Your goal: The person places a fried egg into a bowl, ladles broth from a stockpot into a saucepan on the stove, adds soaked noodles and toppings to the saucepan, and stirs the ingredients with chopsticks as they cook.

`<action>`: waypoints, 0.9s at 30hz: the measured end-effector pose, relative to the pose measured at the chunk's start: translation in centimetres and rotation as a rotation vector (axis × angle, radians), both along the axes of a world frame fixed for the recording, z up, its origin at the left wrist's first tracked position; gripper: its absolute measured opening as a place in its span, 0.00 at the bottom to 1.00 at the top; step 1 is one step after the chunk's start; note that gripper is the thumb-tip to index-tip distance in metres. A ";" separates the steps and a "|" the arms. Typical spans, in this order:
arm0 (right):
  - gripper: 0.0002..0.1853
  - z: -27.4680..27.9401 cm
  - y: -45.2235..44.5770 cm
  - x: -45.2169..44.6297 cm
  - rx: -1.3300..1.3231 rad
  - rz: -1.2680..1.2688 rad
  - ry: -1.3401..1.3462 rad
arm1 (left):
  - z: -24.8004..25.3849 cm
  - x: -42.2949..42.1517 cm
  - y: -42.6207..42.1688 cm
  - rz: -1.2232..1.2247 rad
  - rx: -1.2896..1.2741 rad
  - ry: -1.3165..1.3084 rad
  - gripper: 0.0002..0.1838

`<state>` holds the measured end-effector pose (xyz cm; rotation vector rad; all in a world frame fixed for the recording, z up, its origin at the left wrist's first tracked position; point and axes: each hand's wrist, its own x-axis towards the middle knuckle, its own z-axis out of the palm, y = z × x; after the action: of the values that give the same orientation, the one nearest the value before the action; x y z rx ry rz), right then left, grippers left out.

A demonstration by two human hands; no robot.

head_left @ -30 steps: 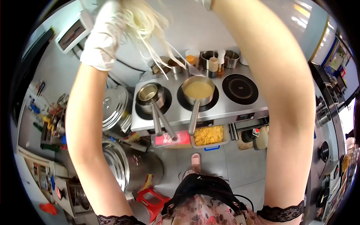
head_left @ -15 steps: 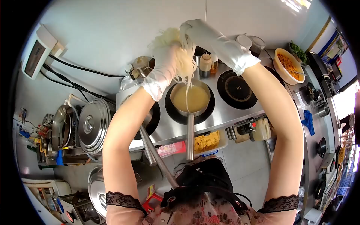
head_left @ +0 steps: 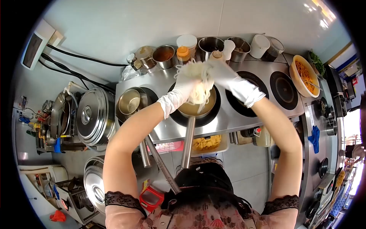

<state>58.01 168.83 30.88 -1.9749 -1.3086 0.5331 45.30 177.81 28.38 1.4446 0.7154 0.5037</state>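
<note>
A bundle of pale noodles (head_left: pixel 200 89) hangs above the middle saucepan (head_left: pixel 207 109), which holds a yellowish liquid. My left hand (head_left: pixel 184 88), in a white glove, is closed round the noodles on their left side. On the right, my gloved right hand (head_left: pixel 224 74) is closed on the same bundle near its top. The fingers of both hands are partly blurred. The saucepan sits on a black hob plate, its steel handle (head_left: pixel 188 143) pointing toward my body.
Another saucepan (head_left: pixel 129 102) stands on the left plate. Steel pots (head_left: pixel 164 56) and bottles (head_left: pixel 183 54) line the wall. A bowl of shredded orange food (head_left: pixel 305 76) is at the right. Large lidded pots (head_left: pixel 93 116) stand at the left. A yellow-filled container (head_left: pixel 207 142) sits below the counter.
Both hands came down from high up, bringing the noodles low over the middle saucepan. My right hand has joined my left at the bundle. The view has shifted, showing more of the counter.
</note>
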 end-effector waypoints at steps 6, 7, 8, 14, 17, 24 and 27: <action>0.11 -11.0 0.8 -0.4 -0.112 -0.023 -0.017 | -12.0 0.7 3.5 -0.362 0.073 0.269 0.25; 0.11 -11.6 0.6 -0.2 -0.192 -0.052 0.135 | -12.1 1.3 3.8 -0.557 0.367 0.484 0.24; 0.12 -12.0 0.4 -0.2 -0.273 -0.078 0.288 | -12.3 1.6 3.9 -0.747 0.664 0.699 0.23; 0.12 -15.1 -3.7 0.8 0.098 -0.198 0.087 | -4.8 0.6 2.5 -0.738 0.808 1.012 0.26; 0.08 -11.1 -9.0 -1.6 0.104 -0.191 0.419 | -1.0 -2.9 1.4 -0.355 0.757 0.881 0.26; 0.08 -27.9 -20.3 -11.2 -0.424 -0.098 1.019 | 5.6 -16.1 -2.2 0.054 0.805 0.491 0.14; 0.13 -35.3 -20.7 -15.8 -0.489 -0.267 1.154 | 5.7 -22.2 -4.8 0.338 0.646 0.389 0.11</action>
<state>42.17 148.17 -4.41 -1.6230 -0.1895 1.6343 23.10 172.97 34.13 2.0706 1.1896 0.7701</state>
